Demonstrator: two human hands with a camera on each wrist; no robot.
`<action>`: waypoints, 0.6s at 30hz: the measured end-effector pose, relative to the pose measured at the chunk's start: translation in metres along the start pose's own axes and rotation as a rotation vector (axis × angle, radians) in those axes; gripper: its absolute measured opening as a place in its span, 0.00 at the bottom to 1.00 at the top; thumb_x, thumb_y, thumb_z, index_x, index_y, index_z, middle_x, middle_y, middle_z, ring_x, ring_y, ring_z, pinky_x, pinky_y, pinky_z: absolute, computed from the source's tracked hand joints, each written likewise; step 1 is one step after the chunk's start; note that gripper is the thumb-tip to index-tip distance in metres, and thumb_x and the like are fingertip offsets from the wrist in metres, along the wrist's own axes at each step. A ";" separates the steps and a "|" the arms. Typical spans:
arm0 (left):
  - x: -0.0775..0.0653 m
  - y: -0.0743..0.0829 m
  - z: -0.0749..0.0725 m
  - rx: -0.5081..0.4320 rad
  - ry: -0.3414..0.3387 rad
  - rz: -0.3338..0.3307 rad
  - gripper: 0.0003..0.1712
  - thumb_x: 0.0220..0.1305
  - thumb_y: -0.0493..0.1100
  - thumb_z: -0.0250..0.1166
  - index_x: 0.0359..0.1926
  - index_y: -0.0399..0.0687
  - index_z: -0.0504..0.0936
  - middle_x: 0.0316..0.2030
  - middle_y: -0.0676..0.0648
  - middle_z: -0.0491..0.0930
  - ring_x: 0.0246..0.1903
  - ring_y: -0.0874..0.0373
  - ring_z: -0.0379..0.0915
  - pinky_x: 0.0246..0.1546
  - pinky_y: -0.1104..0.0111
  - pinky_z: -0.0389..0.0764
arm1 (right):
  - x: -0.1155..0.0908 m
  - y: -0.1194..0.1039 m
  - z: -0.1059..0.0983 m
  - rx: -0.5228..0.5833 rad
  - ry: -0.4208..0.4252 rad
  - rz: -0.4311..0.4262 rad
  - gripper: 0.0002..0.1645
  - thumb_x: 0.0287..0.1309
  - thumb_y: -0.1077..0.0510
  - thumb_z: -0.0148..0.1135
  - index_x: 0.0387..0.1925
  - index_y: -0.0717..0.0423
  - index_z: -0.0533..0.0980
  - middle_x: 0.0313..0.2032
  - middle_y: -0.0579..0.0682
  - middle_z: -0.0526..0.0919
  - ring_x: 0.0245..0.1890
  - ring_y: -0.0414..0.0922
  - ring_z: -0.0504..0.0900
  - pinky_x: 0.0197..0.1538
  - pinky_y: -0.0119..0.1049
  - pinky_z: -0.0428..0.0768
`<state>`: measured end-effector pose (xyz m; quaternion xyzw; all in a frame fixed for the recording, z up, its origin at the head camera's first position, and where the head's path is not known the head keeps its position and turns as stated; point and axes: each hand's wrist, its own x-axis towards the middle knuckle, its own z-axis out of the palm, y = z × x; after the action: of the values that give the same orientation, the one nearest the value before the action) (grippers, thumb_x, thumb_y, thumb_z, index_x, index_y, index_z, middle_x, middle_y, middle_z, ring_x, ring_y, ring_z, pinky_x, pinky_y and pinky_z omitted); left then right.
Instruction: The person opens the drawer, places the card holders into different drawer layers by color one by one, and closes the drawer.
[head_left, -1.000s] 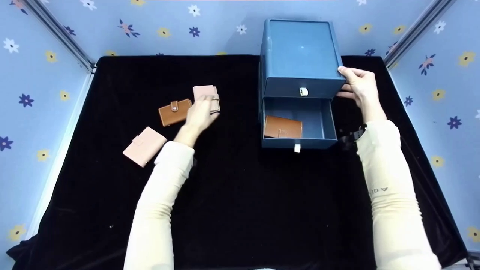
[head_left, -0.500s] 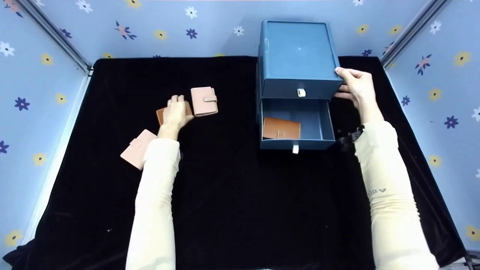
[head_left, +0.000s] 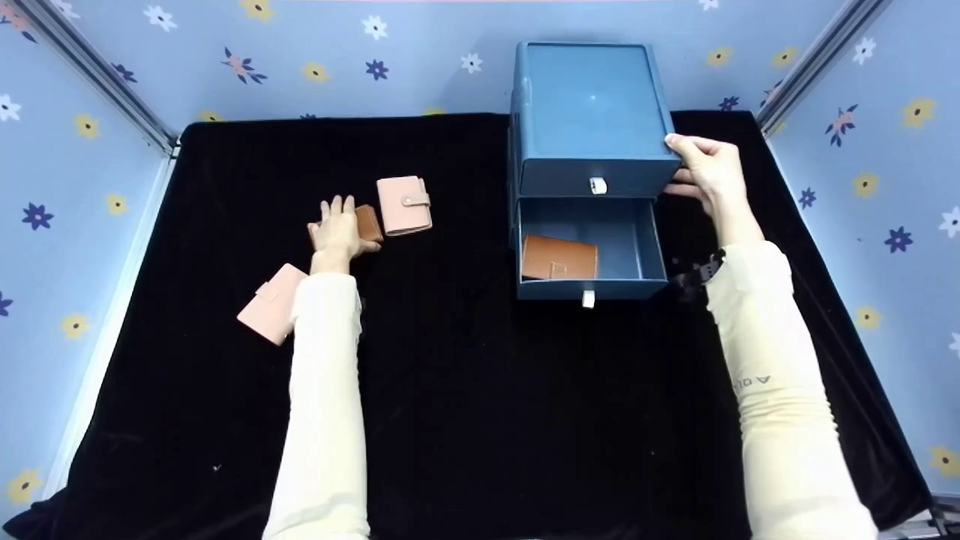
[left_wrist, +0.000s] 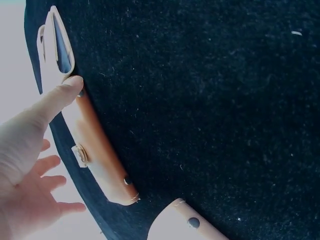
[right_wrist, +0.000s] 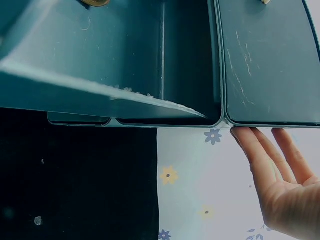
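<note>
My left hand (head_left: pixel 337 231) is spread over a brown wallet (head_left: pixel 367 223) on the black cloth, covering much of it in the head view. In the left wrist view, the thumb lies at one end of the brown wallet (left_wrist: pixel 97 145), while the other fingers stand apart behind it. My right hand (head_left: pixel 711 176) rests at the front right corner of a blue drawer cabinet (head_left: pixel 596 105), thumb on the top edge. Its straight fingertips touch the cabinet's side in the right wrist view. The lower drawer (head_left: pixel 630 289) stands pulled out, with another brown wallet (head_left: pixel 560 256) inside.
A pink wallet with a snap strap (head_left: pixel 405 205) lies right of the left hand. Another pink wallet (head_left: pixel 271 304) lies nearer, beside the left sleeve. The upper drawer (head_left: pixel 555 178) is closed. Flowered blue walls (head_left: pixel 420 60) border the black cloth (head_left: pixel 487 420).
My left hand has moved left from the snap-strap pink wallet to the brown wallet, and its fingers have spread over it. The right hand keeps its place at the cabinet corner.
</note>
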<state>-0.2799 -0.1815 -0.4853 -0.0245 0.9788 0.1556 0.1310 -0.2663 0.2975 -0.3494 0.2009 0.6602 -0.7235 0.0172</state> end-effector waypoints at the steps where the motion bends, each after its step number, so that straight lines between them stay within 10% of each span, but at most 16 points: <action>1: 0.001 0.000 0.000 0.005 -0.006 -0.001 0.57 0.43 0.51 0.70 0.66 0.36 0.45 0.65 0.34 0.42 0.64 0.38 0.33 0.54 0.39 0.48 | 0.000 0.000 0.000 -0.001 0.000 0.000 0.24 0.41 0.55 0.69 0.42 0.61 0.76 0.24 0.52 0.81 0.21 0.45 0.82 0.23 0.38 0.79; 18: 0.002 -0.008 0.004 -0.035 -0.088 0.031 0.57 0.43 0.52 0.70 0.67 0.43 0.45 0.65 0.33 0.42 0.62 0.31 0.31 0.51 0.35 0.46 | 0.001 0.001 0.000 -0.007 0.008 0.005 0.25 0.42 0.54 0.69 0.44 0.60 0.76 0.24 0.51 0.81 0.21 0.45 0.82 0.24 0.38 0.79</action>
<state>-0.2797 -0.1881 -0.4915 -0.0048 0.9695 0.1757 0.1709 -0.2674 0.2980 -0.3504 0.2052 0.6624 -0.7202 0.0174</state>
